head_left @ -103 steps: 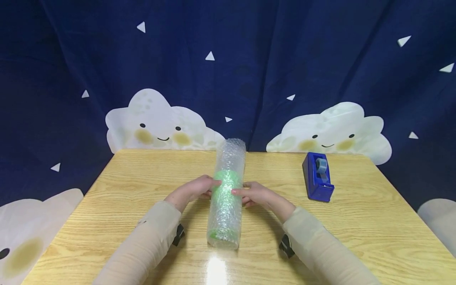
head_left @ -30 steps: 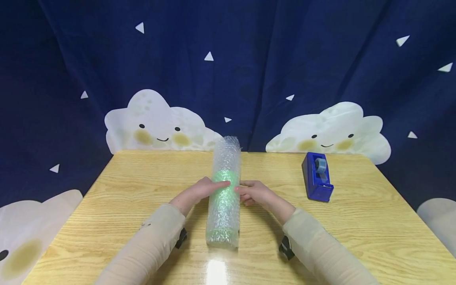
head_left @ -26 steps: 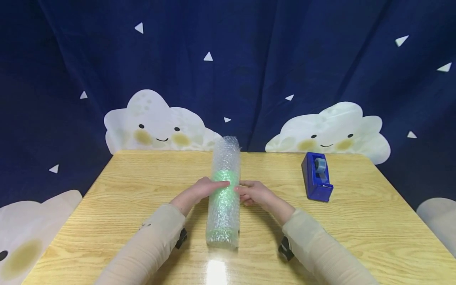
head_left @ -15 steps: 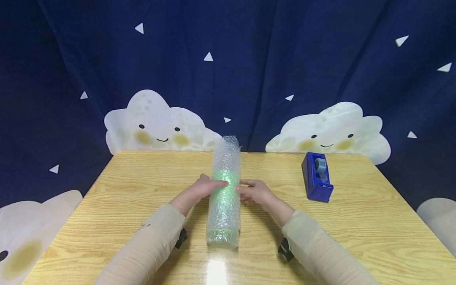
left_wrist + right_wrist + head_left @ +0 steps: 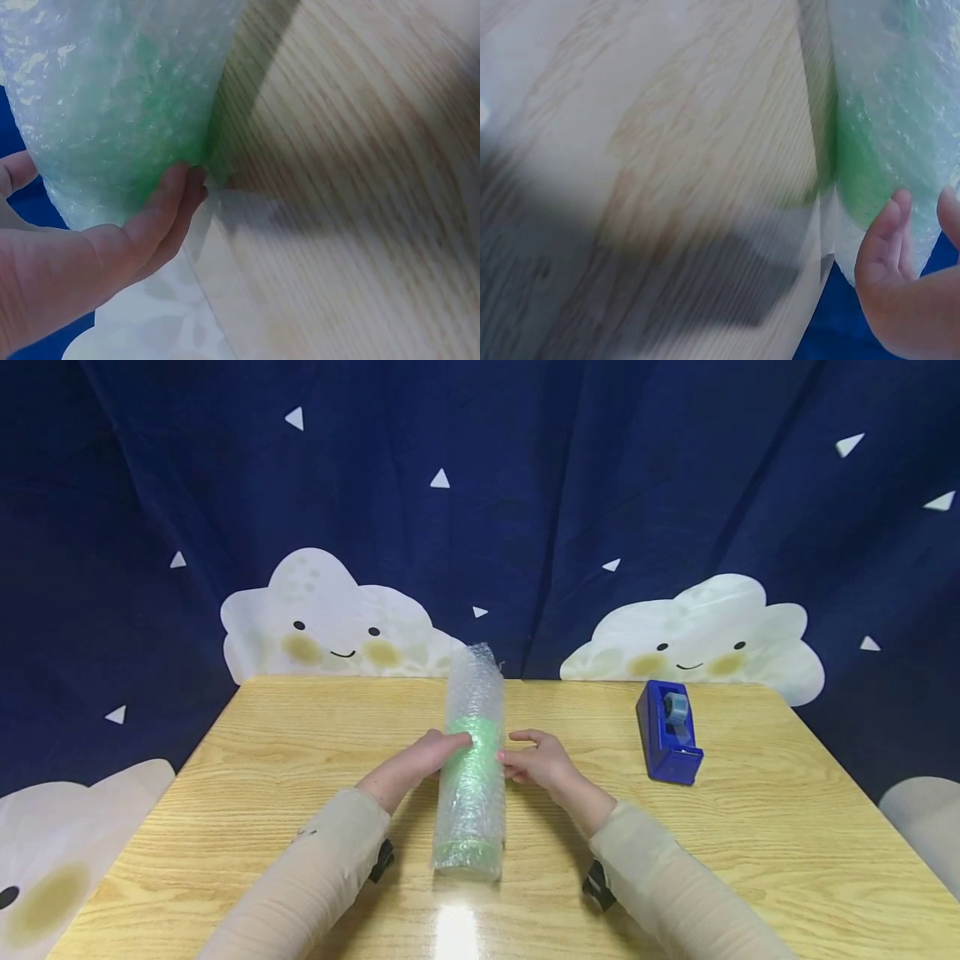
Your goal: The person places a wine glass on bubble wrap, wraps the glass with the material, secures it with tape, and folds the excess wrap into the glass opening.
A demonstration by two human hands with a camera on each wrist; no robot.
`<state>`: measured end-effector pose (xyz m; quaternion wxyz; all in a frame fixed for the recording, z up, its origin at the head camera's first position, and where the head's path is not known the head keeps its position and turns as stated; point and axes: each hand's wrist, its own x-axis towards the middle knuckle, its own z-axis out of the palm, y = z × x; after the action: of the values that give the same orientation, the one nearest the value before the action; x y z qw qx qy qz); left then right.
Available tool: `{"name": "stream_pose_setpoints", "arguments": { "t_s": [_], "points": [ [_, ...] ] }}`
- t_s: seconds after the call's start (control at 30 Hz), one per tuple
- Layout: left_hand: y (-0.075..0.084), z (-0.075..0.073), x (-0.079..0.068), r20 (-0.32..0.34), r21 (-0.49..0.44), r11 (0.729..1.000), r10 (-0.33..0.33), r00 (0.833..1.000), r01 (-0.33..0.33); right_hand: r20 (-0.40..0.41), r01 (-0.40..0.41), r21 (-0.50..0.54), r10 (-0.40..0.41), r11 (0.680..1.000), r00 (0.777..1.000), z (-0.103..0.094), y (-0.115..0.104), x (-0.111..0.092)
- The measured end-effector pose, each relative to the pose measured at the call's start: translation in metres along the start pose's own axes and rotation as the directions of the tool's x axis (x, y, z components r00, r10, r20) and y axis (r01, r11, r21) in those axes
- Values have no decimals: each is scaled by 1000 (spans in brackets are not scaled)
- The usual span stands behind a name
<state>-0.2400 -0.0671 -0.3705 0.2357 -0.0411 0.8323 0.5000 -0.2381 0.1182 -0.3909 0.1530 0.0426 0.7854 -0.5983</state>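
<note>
A long bundle rolled in clear bubble wrap (image 5: 468, 810) lies lengthwise at the middle of the table. Something green shows through the wrap in its middle and at its near end. My left hand (image 5: 416, 763) holds it from the left, thumb over the top and fingers along the lower side, as the left wrist view shows. To the right, my right hand (image 5: 547, 764) has its thumb tip at the bundle's side. Its fingers (image 5: 885, 232) are spread from the thumb and loosely bent.
A blue tape dispenser (image 5: 670, 732) with a roll of clear tape (image 5: 676, 708) stands on the right of the wooden table (image 5: 300, 710). Behind hangs a dark blue curtain (image 5: 510, 485) printed with clouds. The bundle's far end reaches the table's back edge.
The bundle has turned and shifted slightly left since the earliest frame. During the last half second, my right fingers have lifted and spread from it, and my left thumb has drawn back a little left.
</note>
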Motion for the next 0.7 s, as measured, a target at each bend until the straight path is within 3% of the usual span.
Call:
{"name": "stream_pose_setpoints", "arguments": {
  "t_s": [0.3, 0.5, 0.7],
  "points": [
    [-2, -2, -1, 54, 85, 996, -1, 999, -3, -47, 18, 29, -16, 999, 999, 6, -2, 1],
    [-3, 0, 0, 27, 198, 979, -47, 999, 41, -19, 13, 38, -12, 999, 1000, 9, -3, 2],
    [-1, 1, 0, -3, 195, 980, -34, 999, 33, 22, 50, 55, -51, 997, 998, 4, 0, 1]
  ]
}}
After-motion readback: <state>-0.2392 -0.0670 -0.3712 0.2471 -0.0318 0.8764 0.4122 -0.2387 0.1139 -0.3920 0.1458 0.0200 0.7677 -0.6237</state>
